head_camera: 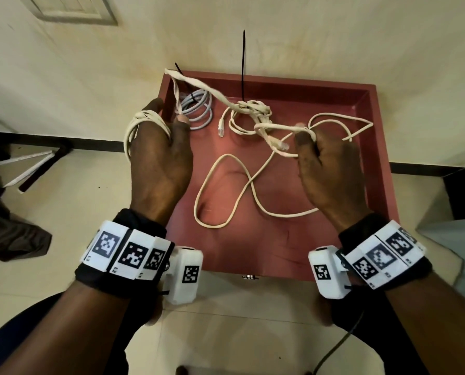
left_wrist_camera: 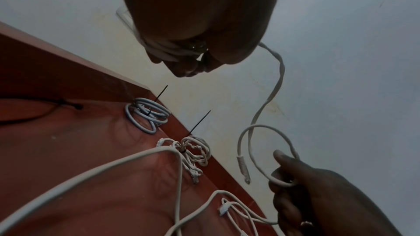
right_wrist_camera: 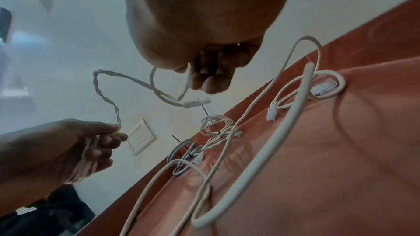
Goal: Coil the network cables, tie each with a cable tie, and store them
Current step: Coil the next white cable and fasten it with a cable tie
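While both hands (head_camera: 161, 163) wind: two tied coils (head_camera: 196, 108), two loose cables (head_camera: 226, 190).

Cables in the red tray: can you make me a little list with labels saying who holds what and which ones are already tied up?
left hand: cream flat cable wound round it, pinched at the fingertips
right hand: pinches a loop of the same cable near its plug
grey cable: coiled, black tie on it, far left corner of the red tray
cream bundle: coiled, black tie sticking up, near the tray's far wall
loose cream cable: uncoiled, untied, sprawled over the tray floor
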